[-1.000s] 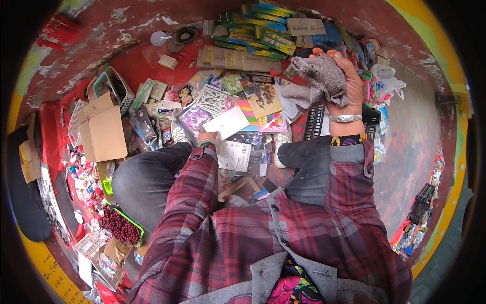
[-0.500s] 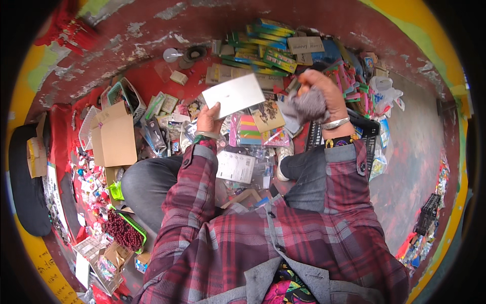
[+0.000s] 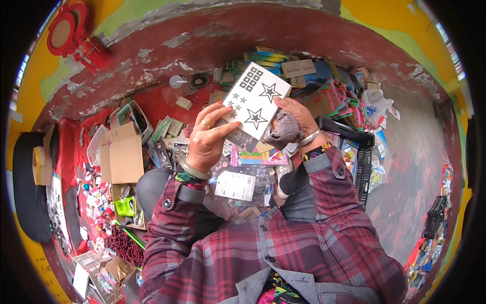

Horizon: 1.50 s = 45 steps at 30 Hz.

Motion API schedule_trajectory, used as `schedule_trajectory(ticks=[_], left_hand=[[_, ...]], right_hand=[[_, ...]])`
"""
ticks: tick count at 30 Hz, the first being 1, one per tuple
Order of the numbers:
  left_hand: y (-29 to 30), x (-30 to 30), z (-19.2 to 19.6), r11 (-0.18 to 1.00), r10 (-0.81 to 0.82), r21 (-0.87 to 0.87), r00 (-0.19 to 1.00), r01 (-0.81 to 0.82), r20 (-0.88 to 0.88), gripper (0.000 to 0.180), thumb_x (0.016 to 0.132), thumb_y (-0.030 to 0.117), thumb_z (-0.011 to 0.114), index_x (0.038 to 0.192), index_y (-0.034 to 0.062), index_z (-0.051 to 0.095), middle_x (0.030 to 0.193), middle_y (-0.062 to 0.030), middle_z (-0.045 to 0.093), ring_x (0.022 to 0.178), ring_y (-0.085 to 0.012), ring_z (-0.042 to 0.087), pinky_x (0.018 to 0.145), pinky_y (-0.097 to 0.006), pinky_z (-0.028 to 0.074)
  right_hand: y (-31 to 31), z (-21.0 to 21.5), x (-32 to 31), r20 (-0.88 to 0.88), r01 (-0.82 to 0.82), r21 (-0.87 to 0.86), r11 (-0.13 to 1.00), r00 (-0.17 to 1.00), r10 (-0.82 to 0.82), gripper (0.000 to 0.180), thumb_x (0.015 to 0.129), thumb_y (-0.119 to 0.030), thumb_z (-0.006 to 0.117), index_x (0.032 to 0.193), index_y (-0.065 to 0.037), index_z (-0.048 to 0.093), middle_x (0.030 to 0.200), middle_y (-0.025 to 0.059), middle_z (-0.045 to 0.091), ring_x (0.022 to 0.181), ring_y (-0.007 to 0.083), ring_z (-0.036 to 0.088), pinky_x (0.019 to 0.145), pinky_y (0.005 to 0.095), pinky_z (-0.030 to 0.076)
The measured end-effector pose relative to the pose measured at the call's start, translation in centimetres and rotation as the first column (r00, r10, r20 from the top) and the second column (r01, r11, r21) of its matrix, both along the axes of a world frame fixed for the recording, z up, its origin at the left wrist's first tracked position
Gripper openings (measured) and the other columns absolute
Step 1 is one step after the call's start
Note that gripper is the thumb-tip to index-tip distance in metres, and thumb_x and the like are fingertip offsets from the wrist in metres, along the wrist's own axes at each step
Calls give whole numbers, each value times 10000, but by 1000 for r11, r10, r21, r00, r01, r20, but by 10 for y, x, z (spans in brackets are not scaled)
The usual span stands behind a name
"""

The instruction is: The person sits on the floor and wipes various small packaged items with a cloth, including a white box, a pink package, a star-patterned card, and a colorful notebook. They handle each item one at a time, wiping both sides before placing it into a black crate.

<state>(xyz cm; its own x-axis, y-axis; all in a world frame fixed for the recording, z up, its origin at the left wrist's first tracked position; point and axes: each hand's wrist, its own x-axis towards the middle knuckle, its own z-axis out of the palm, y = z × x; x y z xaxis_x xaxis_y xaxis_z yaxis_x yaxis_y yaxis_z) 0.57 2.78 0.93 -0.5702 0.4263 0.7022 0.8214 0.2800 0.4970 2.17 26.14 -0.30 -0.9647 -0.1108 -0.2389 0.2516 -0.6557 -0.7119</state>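
Note:
A white card with black and grey stars and small squares [image 3: 259, 100], maybe a sticker sheet, is held up tilted between my hands. My left hand [image 3: 207, 139] has its fingers over the lower left edge and its thumb behind or below. My right hand [image 3: 299, 119] pinches the right edge with the thumb on top. A balled grey cloth [image 3: 283, 129] is tucked in the right hand under the card. Clear plastic [image 3: 242, 139] shows below the card's lower edge. Beneath the hands lie packaged sheets and a white printed packet [image 3: 235, 186].
A black plastic crate [image 3: 365, 167] stands to the right of my knee. An open cardboard box [image 3: 121, 159] and white baskets [image 3: 96, 147] are at left. Piled boxes [image 3: 268, 55] lie against the red wall [image 3: 212, 38]. Dark red beads [image 3: 124, 247] fill a green tray at lower left.
My right hand has come down and left with the grey cloth to meet the card. The card, blank white before, now shows its star-printed face, and both hands hold it.

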Motion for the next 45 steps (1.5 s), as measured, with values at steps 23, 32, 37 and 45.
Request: schedule_trajectory(ticks=[23, 32, 37, 45], left_hand=[[4, -11, -42, 626, -731, 685, 28, -373, 682, 323, 859, 195, 513, 1105, -15, 536, 973, -129, 632, 831, -230, 641, 739, -345, 529], [15, -17, -39, 420, -889, 798, -19, -432, 458, 382, 879, 292, 470, 1111, -5, 529, 1036, -159, 613, 914, -270, 623, 795, -397, 519], [18, -7, -28, 371, -882, 821, 113, -435, 458, 598, 878, 586, 371, 1158, 80, 521, 1063, -118, 577, 983, -258, 573, 871, -387, 472], [31, 12, -30, 440, -894, 811, -103, -384, 436, 660, 887, 594, 324, 1301, 83, 381, 1238, -131, 496, 1124, -266, 507, 931, -398, 430]], right_hand=[[0, 0, -2, -42, -171, 558, 812, 972, 233, 300, 869, -283, 576, 873, 14, 617, 757, 78, 642, 699, 103, 586, 616, 227, 458], [-41, 45, 23, -692, 536, 428, 727, 712, -117, 313, 939, -240, 467, 1117, 8, 538, 1043, 104, 588, 997, 140, 546, 855, 256, 428], [-96, -7, 29, -500, 601, 799, 27, 638, 585, 477, 882, -427, 467, 1264, -142, 483, 1325, 91, 433, 1281, 282, 327, 1047, 477, 168], [-78, 1, 1, -534, 656, 739, -153, 709, 461, 467, 894, -432, 452, 1252, -134, 493, 1316, 119, 434, 1265, 301, 345, 1025, 489, 221]])
